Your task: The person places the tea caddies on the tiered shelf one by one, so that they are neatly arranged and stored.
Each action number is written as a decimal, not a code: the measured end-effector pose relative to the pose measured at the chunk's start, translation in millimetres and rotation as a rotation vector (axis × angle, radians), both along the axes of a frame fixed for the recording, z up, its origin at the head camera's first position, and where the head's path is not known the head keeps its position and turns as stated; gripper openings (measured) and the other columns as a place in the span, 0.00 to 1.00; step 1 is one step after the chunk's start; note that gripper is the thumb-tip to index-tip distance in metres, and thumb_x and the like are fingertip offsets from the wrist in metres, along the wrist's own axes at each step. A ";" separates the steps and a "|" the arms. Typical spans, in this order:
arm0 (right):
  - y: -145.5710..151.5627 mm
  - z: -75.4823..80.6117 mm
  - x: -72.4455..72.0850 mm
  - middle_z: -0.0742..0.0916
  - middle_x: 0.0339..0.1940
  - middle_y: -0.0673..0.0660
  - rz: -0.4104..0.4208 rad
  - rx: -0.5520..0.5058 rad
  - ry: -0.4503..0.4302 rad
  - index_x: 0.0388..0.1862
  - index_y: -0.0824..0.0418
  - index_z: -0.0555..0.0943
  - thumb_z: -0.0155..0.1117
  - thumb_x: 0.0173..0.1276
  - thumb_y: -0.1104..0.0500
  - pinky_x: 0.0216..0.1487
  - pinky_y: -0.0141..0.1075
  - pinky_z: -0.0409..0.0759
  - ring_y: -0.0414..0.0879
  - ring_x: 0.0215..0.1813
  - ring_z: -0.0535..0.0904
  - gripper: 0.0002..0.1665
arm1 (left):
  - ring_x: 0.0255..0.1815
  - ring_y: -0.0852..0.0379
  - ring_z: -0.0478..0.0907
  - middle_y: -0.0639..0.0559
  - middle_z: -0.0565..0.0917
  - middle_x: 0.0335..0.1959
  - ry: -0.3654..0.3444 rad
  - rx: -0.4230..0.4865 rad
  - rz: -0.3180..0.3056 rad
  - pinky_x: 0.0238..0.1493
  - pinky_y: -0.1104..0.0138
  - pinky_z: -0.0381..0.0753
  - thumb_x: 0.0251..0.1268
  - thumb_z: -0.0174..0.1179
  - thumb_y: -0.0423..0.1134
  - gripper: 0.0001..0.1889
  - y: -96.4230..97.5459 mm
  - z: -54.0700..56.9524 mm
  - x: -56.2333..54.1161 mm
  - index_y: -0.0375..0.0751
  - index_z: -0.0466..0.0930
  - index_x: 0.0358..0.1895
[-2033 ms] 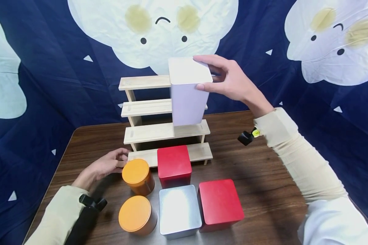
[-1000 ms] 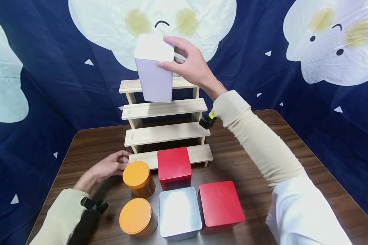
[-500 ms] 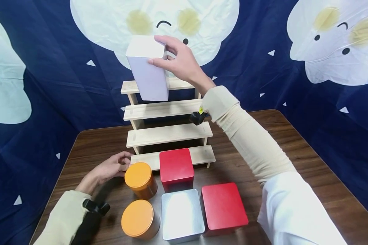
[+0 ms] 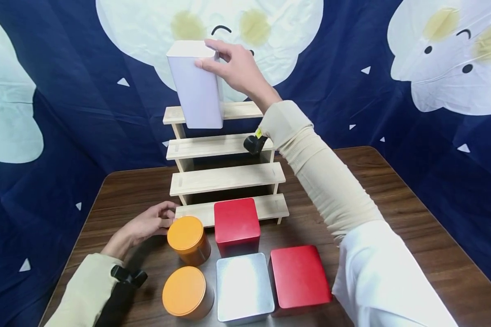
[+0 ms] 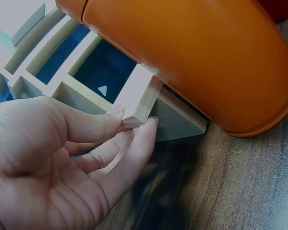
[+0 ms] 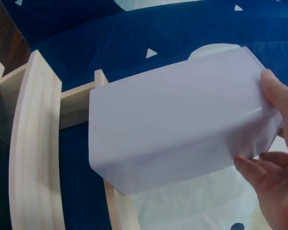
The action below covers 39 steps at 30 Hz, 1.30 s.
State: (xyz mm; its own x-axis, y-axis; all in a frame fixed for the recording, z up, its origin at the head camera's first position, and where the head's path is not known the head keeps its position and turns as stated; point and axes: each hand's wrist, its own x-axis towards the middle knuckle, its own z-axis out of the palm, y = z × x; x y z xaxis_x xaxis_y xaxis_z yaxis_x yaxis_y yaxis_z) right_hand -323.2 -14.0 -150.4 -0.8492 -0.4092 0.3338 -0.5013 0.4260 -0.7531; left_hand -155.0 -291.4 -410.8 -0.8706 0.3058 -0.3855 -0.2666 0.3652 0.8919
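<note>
Head view: one wooden rack (image 4: 229, 178), four-stepped, near the worktop's (image 4: 352, 181) far edge; one white box (image 4: 196, 91), at the left end of the top shelf (image 4: 243, 110), contact with it not tellable; one right hand (image 4: 237, 68), thumb and fingers pinching the box's upper right corner; one left hand (image 4: 147, 222), at the left end of the lowest shelf (image 4: 270, 208); one orange tin (image 4: 187, 236), by the rack's front left corner, and a second orange tin (image 4: 184, 293), nearer; one red box (image 4: 236, 222), at the lowest shelf's front edge; one silver box (image 4: 244, 286), nearer; a second red box (image 4: 300, 277), right beside it. Left wrist view: thumb and fingers pinching the lowest shelf's end, tin just beside. Right wrist view: fingers apart, pinching the white box from two sides, near its top.
</note>
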 end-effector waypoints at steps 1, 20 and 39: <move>-0.9 0.6 -0.9 0.72 0.70 0.43 -0.016 0.014 -0.002 0.71 0.45 0.65 0.65 0.62 0.43 0.65 0.20 0.61 0.31 0.70 0.64 0.39 | 0.39 0.55 0.77 0.42 0.72 0.43 0.001 0.002 -0.001 0.42 0.61 0.82 0.64 0.51 0.27 0.29 0.2 -0.4 0.1 0.28 0.53 0.67; -21.8 0.9 -8.2 0.71 0.71 0.47 -0.151 0.081 0.017 0.72 0.41 0.62 0.60 0.66 0.43 0.63 0.24 0.67 0.35 0.69 0.67 0.36 | 0.39 0.55 0.76 0.44 0.72 0.42 -0.002 -0.009 0.009 0.42 0.62 0.82 0.64 0.50 0.27 0.28 0.8 0.9 0.0 0.29 0.53 0.66; -25.9 -8.0 -19.3 0.68 0.73 0.46 -0.113 -0.046 -0.059 0.73 0.38 0.59 0.60 0.67 0.47 0.65 0.24 0.65 0.36 0.70 0.66 0.37 | 0.39 0.54 0.76 0.42 0.71 0.43 -0.003 -0.038 0.022 0.42 0.61 0.82 0.64 0.49 0.26 0.28 3.7 1.0 -0.5 0.29 0.53 0.67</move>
